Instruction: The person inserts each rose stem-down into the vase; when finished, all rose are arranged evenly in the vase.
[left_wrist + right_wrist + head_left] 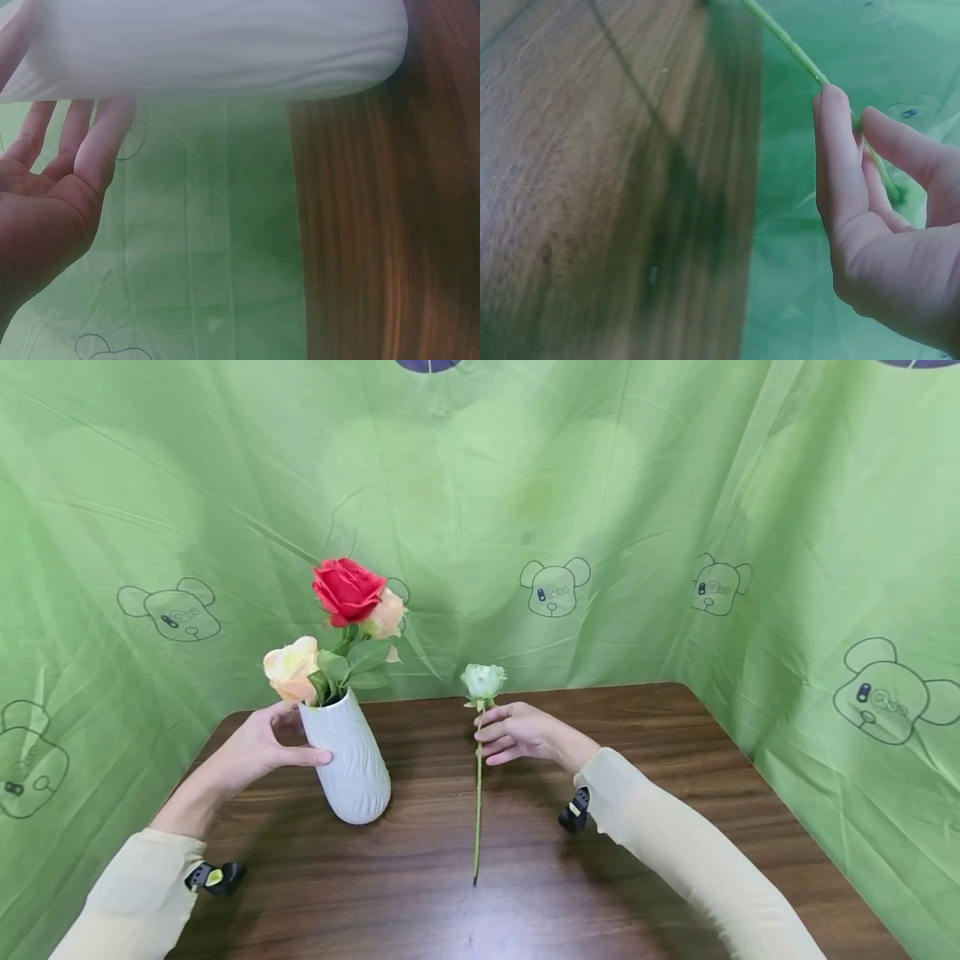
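A white ribbed vase (348, 764) stands on the left of the table, leaning slightly in the head view. My left hand (262, 743) grips it near the rim, thumb on the front, the other fingers partly hidden behind. Out of its mouth rise a red rose (348, 592), a peach rose (291, 668) and a second peach rose (386, 614) behind the red one. To the right, my right hand (521, 732) pinches the green stem (791, 46) of a pale green-white rose (484, 681) just under the bloom. That stem hangs nearly straight down, its tip toward me.
Both hands work over a dark wood table (600, 893). A green curtain (465, 510) with printed bear heads surrounds it at the back and sides. Black wrist straps sit at the left cuff (150, 877) and right cuff (603, 777).
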The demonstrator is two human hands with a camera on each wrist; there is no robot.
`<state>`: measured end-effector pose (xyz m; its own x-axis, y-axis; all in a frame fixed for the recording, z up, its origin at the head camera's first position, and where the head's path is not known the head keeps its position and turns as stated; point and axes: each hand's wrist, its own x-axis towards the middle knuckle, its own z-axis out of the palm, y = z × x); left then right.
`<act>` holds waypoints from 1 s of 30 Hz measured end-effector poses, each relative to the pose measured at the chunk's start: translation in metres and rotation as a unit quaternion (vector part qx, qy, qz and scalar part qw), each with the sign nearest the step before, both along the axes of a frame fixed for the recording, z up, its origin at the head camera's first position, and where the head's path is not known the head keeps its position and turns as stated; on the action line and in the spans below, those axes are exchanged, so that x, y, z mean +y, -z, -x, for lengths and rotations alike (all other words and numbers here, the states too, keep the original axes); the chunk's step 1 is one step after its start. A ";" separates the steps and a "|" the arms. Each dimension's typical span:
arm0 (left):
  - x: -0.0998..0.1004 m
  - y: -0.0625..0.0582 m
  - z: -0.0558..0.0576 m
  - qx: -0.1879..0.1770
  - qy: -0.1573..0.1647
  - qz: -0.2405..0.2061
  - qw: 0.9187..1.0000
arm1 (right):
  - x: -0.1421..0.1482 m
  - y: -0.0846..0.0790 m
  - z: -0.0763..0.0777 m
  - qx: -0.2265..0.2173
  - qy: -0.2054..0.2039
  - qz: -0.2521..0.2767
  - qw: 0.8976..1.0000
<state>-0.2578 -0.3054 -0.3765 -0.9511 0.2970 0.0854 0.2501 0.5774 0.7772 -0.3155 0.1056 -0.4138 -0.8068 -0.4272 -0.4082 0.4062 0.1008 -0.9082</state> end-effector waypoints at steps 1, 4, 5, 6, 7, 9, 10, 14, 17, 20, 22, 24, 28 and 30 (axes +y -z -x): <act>0.000 0.000 0.000 0.000 0.000 0.001 1.000 | 0.001 -0.005 -0.002 0.002 0.001 0.006 1.000; -0.002 0.000 0.000 0.000 -0.001 0.002 1.000 | 0.005 -0.019 -0.008 0.015 -0.001 0.021 1.000; -0.002 0.000 0.000 0.000 -0.002 0.002 1.000 | 0.006 -0.023 -0.010 0.020 -0.003 0.028 0.999; -0.002 0.000 0.000 0.000 -0.003 0.003 1.000 | 0.007 -0.027 -0.013 0.026 -0.004 0.034 0.999; -0.002 0.000 -0.001 0.000 -0.004 0.004 1.000 | 0.009 -0.032 -0.016 0.034 -0.007 0.038 0.999; -0.002 0.000 -0.001 -0.001 -0.002 0.002 1.000 | 0.012 -0.039 -0.022 0.048 -0.010 0.049 0.998; -0.002 0.000 -0.001 -0.001 0.000 0.003 1.000 | 0.014 -0.043 -0.024 0.054 -0.012 0.054 0.997; 0.000 -0.001 -0.001 -0.004 0.003 0.000 1.000 | 0.022 -0.053 -0.036 0.064 -0.016 0.075 0.995; 0.001 -0.001 -0.001 -0.005 0.004 -0.003 1.000 | 0.027 -0.059 -0.043 0.067 -0.019 0.091 0.993; 0.001 0.000 -0.001 -0.006 0.006 -0.008 1.000 | 0.031 -0.065 -0.049 0.070 -0.019 0.109 0.991; 0.001 0.000 0.000 -0.007 0.008 -0.011 1.000 | 0.033 -0.069 -0.052 0.074 -0.018 0.121 0.990; 0.001 0.001 0.000 -0.006 0.009 -0.012 1.000 | 0.035 -0.074 -0.055 0.081 -0.015 0.133 0.988; 0.000 0.002 0.002 0.000 0.008 -0.012 1.000 | 0.037 -0.084 -0.060 0.100 -0.011 0.160 0.982; 0.000 0.002 0.002 0.001 0.008 -0.012 1.000 | 0.037 -0.090 -0.063 0.108 -0.011 0.177 0.978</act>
